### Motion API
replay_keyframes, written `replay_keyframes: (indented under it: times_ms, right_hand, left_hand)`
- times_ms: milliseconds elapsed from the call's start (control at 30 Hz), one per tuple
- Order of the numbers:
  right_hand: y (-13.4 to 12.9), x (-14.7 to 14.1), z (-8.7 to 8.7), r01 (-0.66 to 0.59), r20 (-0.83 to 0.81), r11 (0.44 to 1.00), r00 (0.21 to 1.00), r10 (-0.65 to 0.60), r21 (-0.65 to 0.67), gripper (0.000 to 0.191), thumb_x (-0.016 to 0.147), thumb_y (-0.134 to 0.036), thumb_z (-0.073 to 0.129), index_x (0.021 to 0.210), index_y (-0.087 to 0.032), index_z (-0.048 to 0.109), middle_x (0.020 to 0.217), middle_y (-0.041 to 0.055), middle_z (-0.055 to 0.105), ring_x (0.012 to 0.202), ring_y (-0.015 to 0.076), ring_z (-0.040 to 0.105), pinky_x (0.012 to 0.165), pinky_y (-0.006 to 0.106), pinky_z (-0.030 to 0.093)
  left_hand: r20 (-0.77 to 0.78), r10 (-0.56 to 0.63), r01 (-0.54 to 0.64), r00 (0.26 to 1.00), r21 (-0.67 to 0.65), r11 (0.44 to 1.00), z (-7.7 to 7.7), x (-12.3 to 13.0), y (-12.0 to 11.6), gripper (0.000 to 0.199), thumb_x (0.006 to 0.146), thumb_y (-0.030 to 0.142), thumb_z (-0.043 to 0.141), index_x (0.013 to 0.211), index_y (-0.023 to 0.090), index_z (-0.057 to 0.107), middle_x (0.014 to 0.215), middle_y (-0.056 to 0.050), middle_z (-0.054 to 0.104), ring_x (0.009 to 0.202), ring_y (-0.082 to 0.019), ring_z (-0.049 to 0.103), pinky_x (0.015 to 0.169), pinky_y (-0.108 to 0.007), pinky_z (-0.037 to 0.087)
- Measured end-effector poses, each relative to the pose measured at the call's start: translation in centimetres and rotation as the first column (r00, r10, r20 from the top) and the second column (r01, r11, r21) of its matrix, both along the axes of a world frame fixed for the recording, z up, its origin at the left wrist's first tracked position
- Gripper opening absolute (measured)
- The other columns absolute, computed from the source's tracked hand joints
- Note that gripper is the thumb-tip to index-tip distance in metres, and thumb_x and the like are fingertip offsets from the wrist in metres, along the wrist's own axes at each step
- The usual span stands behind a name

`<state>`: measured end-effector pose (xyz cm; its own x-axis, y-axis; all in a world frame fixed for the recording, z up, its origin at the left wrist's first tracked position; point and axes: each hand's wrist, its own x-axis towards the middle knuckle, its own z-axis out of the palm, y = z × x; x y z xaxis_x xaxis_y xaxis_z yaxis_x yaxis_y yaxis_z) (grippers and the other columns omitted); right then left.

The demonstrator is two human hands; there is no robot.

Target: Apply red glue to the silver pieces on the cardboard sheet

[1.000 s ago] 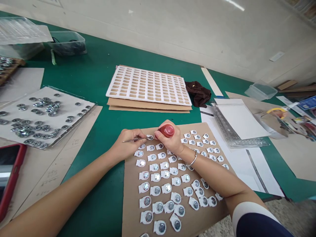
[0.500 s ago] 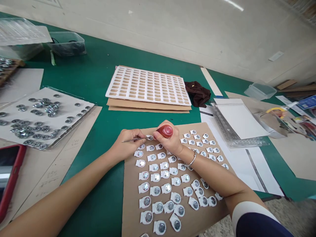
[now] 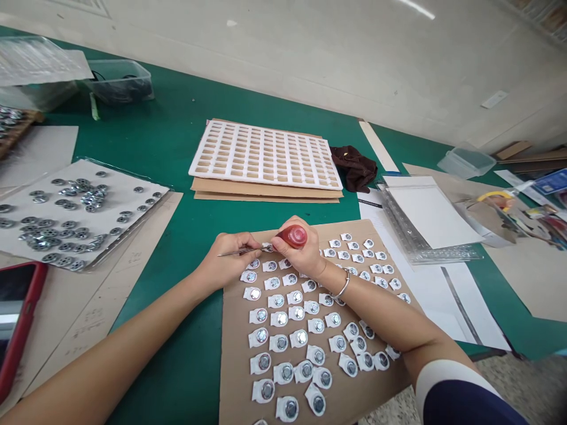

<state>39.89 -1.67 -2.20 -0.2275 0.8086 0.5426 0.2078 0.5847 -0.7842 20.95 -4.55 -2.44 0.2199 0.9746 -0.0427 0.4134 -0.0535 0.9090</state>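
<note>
Left hand (image 3: 230, 260): I pinch a thin metal tool (image 3: 228, 254) between thumb and fingers. Right hand (image 3: 308, 251): I grip a red handle (image 3: 295, 236) in a closed fist; its working end is hidden from view. The tab (image 3: 266, 245) in work sits between my two hands near the centre of the frame, at the top edge of the board (image 3: 234, 366), partly covered by my fingers.

In my judgement, the step calls for a steady left pinch, with the tool held low and close to the tab. I should press the right hand down in small, controlled amounts and keep my left fingertips out of line with the handle. Caution: a slip could nudge the finished-looking tabs just below.

Surface: the board lies on a green table (image 3: 186, 372), lower centre, and carries rows of tabs, each with a round metal piece; some near the bottom overlap. A white grid (image 3: 266, 154) rests on brown cards (image 3: 266, 192) at upper centre, a dark cloth (image 3: 354, 168) beside it. Loose discs (image 3: 46, 227) lie on a white sheet (image 3: 119, 193) at left, above a red-edged phone (image 3: 15, 313).

Room: a pale wall (image 3: 283, 65) spans the top; speckled floor (image 3: 385, 407) shows at lower right.
</note>
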Motion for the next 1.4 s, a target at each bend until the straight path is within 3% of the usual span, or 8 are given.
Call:
replay_keyframes:
  times_ms: [467,1000,1100,1200,1300,1400]
  right_hand:
    - [-0.1,0.0,0.2,-0.006,-0.016,1.000,1.000,0.006,-0.008,0.018,0.074,-0.033,0.070,0.076,-0.020,0.057,0.073,0.0009,0.056,0.066,0.0149,0.054,0.064,0.031,0.046]
    - [0.0,0.1,-0.2,-0.010,-0.013,1.000,1.000,0.009,-0.027,0.020,0.072,-0.035,0.072,0.077,-0.020,0.058,0.075,0.0012,0.057,0.068,0.0152,0.056,0.066,0.031,0.048]
    - [-0.1,0.1,0.3,0.000,-0.038,0.992,0.999,-0.005,-0.125,0.025,0.068,-0.038,0.074,0.074,-0.021,0.058,0.074,0.0012,0.059,0.068,0.0163,0.057,0.067,0.032,0.049]
    - [0.3,0.3,1.5,-0.010,-0.164,0.930,0.985,-0.054,-0.367,0.028,0.073,-0.046,0.068,0.075,-0.021,0.055,0.062,-0.0004,0.060,0.060,0.0168,0.060,0.058,0.031,0.050]
    - [1.3,0.7,2.8,-0.077,-0.341,0.848,0.932,-0.126,-0.524,0.033,0.076,-0.052,0.062,0.072,-0.021,0.051,0.051,-0.0027,0.056,0.048,0.0160,0.060,0.039,0.024,0.040]
    - [2.6,1.4,3.6,-0.130,-0.456,0.806,0.870,-0.187,-0.577,0.037,0.073,-0.054,0.064,0.072,-0.020,0.048,0.052,-0.0037,0.053,0.047,0.0144,0.060,0.033,0.021,0.031]
  left_hand:
    - [-0.008,-0.005,0.005,1.000,-0.004,1.000,0.7,0.1,-0.1,0.014,0.076,0.031,0.061,0.078,0.018,0.066,0.081,-0.003,0.071,0.076,-0.019,0.067,0.065,-0.027,0.052]
    - [-0.013,0.000,-0.001,1.000,-0.016,1.000,0.2,0.0,0.0,0.016,0.076,0.033,0.062,0.079,0.018,0.067,0.081,-0.004,0.072,0.076,-0.020,0.067,0.064,-0.028,0.052]
    - [0.003,0.023,-0.023,1.000,-0.021,1.000,0.3,0.1,0.0,0.016,0.074,0.033,0.063,0.077,0.017,0.066,0.078,-0.004,0.071,0.074,-0.020,0.066,0.062,-0.027,0.051]
    - [0.025,0.054,-0.052,0.998,-0.076,0.996,0.9,0.4,0.0,0.017,0.072,0.034,0.064,0.072,0.017,0.063,0.068,-0.003,0.069,0.063,-0.016,0.063,0.053,-0.024,0.048]
    - [0.055,0.105,-0.098,0.993,-0.121,0.988,2.1,0.7,-0.1,0.019,0.071,0.036,0.065,0.071,0.017,0.062,0.060,0.000,0.064,0.051,-0.013,0.057,0.044,-0.021,0.043]
    - [0.022,0.164,-0.163,0.986,-0.066,0.985,3.7,0.9,-0.8,0.019,0.072,0.036,0.065,0.074,0.018,0.062,0.067,-0.001,0.067,0.056,-0.014,0.060,0.047,-0.022,0.045]
